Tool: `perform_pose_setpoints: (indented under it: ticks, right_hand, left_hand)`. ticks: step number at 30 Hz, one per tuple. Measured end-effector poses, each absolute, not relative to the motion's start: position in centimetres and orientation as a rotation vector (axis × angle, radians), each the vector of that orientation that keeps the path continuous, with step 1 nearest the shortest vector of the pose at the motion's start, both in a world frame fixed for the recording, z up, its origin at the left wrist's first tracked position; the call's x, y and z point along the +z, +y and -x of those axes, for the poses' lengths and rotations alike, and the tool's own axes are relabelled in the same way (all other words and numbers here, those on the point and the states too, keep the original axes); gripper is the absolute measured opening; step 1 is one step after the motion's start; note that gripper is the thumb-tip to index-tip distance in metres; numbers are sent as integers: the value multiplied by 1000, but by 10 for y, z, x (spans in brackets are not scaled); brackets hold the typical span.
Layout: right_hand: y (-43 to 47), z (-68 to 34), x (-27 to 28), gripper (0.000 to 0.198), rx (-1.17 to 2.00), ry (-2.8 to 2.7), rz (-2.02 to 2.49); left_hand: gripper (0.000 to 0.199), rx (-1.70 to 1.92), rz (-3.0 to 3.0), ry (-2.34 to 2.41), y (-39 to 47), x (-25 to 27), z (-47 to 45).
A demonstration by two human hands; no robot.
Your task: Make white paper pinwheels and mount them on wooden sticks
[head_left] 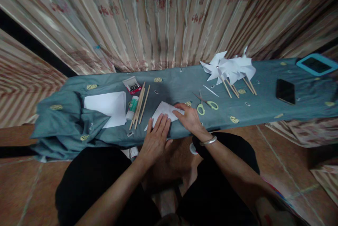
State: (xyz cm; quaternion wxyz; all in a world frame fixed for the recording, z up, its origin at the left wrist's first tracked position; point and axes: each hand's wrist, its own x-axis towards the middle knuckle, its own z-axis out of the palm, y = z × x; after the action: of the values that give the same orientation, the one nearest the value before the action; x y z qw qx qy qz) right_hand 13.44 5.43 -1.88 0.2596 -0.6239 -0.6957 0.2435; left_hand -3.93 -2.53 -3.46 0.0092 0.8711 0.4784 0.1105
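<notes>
Brown floor tiles fill the bottom of the frame, with the person's dark-clothed knees in front of a long, low counter (174, 88) draped in a blue-grey cloth with small yellow motifs. At the counter's near edge, just below the middle of the frame, lies a folded sheet of white paper (164, 110), creased into a slanted, roughly triangular shape with one point toward the lower left.

The left hand (156, 137) lies flat on the paper's near part, fingers stretched out and together, pressing down rather than gripping. The right hand (188, 116), a metal bangle (208, 141) on its wrist, rests on the paper's right side with fingers bent and their tips on the sheet; it grips nothing. Both forearms reach up from the bottom of the frame and meet over the paper.

Just right of the right hand lie green-handled scissors (207, 103). Left of the paper are a bundle of wooden sticks (139, 108), a glue tube (132, 107) and a small box of pins (132, 85), then a stack of white sheets (107, 106) farther left. Toward the upper right sit finished white paper pinwheels (229, 69) on sticks, a dark phone (285, 91) and a teal-framed tablet (317, 64). Striped, patterned curtains (158, 18) hang behind the counter across the top of the frame.
</notes>
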Motion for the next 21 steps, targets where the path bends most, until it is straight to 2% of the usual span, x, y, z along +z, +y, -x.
perform_pose_setpoints:
  ticks: [21]
  right_hand:
    - [58,-130,-15,23,608,-1963,1762]
  left_hand:
    - [67,232,-2689,1528,-20,-36,39]
